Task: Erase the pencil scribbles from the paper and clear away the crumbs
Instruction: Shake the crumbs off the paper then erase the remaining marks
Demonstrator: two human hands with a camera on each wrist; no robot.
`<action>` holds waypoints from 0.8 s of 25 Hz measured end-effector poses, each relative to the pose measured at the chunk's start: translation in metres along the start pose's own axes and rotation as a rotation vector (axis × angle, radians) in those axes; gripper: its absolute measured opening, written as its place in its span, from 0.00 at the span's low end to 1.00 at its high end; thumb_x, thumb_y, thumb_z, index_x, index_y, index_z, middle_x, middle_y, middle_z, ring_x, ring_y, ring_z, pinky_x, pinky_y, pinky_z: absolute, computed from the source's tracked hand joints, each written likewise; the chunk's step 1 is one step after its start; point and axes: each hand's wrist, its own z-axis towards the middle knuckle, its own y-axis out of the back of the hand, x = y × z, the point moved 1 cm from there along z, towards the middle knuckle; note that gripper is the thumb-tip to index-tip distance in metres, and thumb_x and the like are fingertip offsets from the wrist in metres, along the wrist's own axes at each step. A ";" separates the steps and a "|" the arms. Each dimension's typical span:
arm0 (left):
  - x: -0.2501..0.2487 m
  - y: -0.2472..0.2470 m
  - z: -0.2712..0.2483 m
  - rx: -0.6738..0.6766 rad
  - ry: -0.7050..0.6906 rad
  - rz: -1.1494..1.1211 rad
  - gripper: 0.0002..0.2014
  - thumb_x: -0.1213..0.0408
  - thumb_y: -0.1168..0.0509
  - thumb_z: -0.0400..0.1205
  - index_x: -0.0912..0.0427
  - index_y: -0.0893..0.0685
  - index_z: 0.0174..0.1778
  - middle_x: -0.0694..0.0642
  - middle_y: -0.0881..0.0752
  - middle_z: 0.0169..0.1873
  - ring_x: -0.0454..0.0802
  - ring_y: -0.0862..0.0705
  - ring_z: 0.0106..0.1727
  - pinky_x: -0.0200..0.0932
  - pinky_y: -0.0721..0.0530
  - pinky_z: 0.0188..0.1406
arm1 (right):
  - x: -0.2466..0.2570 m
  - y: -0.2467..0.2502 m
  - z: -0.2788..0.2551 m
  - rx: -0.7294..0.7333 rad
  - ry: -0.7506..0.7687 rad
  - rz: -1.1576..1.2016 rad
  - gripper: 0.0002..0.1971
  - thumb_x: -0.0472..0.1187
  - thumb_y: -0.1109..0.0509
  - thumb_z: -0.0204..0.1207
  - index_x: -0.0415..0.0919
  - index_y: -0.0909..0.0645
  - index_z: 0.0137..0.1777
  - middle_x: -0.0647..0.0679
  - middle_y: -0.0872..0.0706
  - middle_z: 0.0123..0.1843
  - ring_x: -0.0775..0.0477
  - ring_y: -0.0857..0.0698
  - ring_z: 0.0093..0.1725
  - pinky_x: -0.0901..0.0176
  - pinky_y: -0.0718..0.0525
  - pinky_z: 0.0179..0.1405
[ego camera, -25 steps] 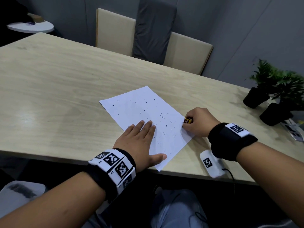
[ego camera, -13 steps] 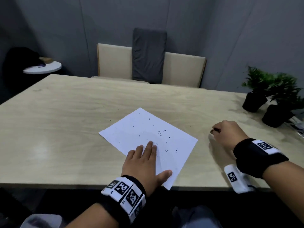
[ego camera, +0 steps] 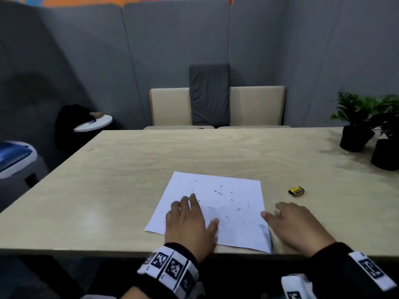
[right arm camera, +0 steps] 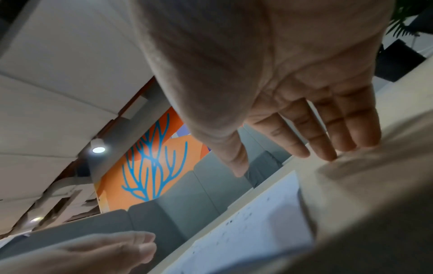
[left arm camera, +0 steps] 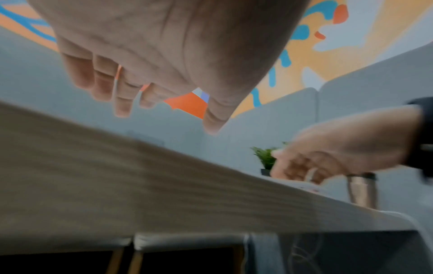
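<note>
Desk of pale wood fills the lower half of the head view, with a grey padded wall and a beige bench behind it. A dark grey cushion leans upright against the bench back. Two potted plants in black pots stand at the desk's far right edge. A small round white table sits off to the left beyond the desk.

Near the front edge of the desk lies the paper, white and flat, dotted with dark crumbs; a few specks also lie on the bare wood just past its far edge. No pencil scribbles can be made out on it.

The left hand lies palm down on the paper's near left part, its fingers straight and close together, thumb spread to the side. The right hand is over the desk at the paper's right edge, fingers loosely extended and holding nothing, the thumb tip at the paper's edge.

A small yellow and black eraser rests on the desk to the right of the paper, apart from both hands.
</note>
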 end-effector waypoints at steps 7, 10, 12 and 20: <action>0.058 0.009 0.023 0.132 0.278 0.135 0.40 0.28 0.45 0.77 0.59 0.34 0.72 0.56 0.28 0.68 0.60 0.31 0.69 0.49 0.28 0.65 | 0.048 -0.019 -0.018 -0.085 -0.061 -0.109 0.25 0.68 0.36 0.74 0.44 0.24 0.49 0.45 0.22 0.53 0.41 0.24 0.59 0.55 0.27 0.55; 0.056 0.004 0.028 0.134 0.287 0.167 0.39 0.26 0.45 0.76 0.57 0.29 0.67 0.55 0.27 0.63 0.58 0.29 0.65 0.47 0.26 0.61 | 0.054 -0.020 -0.015 -0.109 -0.035 -0.111 0.22 0.65 0.32 0.74 0.45 0.29 0.45 0.44 0.20 0.55 0.42 0.22 0.58 0.56 0.28 0.52; 0.055 0.005 0.032 0.141 0.302 0.108 0.37 0.28 0.41 0.76 0.58 0.29 0.66 0.56 0.27 0.62 0.59 0.29 0.65 0.47 0.25 0.60 | 0.057 -0.019 -0.011 -0.103 -0.044 -0.092 0.23 0.63 0.30 0.74 0.45 0.33 0.43 0.44 0.19 0.55 0.42 0.21 0.59 0.57 0.30 0.49; 0.059 0.005 0.041 0.183 0.359 -0.251 0.39 0.40 0.27 0.73 0.62 0.34 0.69 0.60 0.29 0.65 0.62 0.30 0.70 0.51 0.24 0.64 | 0.059 -0.009 -0.005 -0.067 -0.027 0.006 0.24 0.54 0.25 0.71 0.46 0.39 0.32 0.47 0.21 0.44 0.43 0.21 0.53 0.59 0.30 0.45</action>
